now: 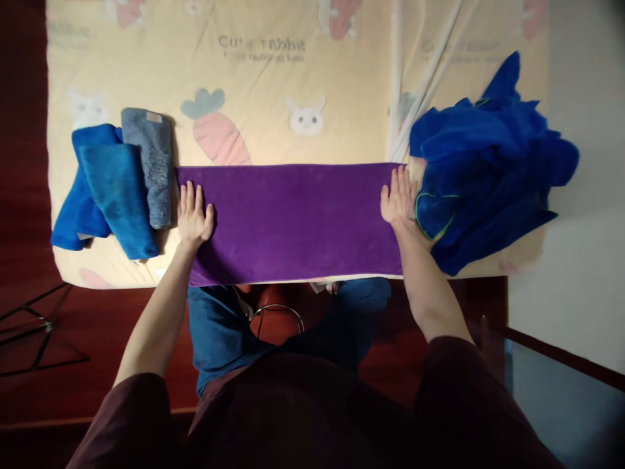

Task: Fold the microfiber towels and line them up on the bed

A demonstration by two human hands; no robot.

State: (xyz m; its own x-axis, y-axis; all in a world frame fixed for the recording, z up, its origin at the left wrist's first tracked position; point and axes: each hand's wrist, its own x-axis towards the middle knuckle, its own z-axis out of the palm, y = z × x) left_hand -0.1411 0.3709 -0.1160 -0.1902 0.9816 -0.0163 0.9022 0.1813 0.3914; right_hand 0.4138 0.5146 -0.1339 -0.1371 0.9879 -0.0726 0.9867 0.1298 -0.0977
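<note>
Purple towel (297,221) lay flat across the patterned sheet (263,78), between rolled towels (120,189) and a blue heap (488,176); both hands' fingers (193,195) (399,185) pressed its ends, extended, gripping nothing.

The person wears a dark maroon short-sleeved top (293,417) and blue trousers (219,332).

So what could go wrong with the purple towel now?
The purple towel runs right along the near edge of the rabbit-print cover, so it might slide off. The right hand is close to the crumpled blue cloths and could snag them. The left hand might bump the gray folded towel.
</note>
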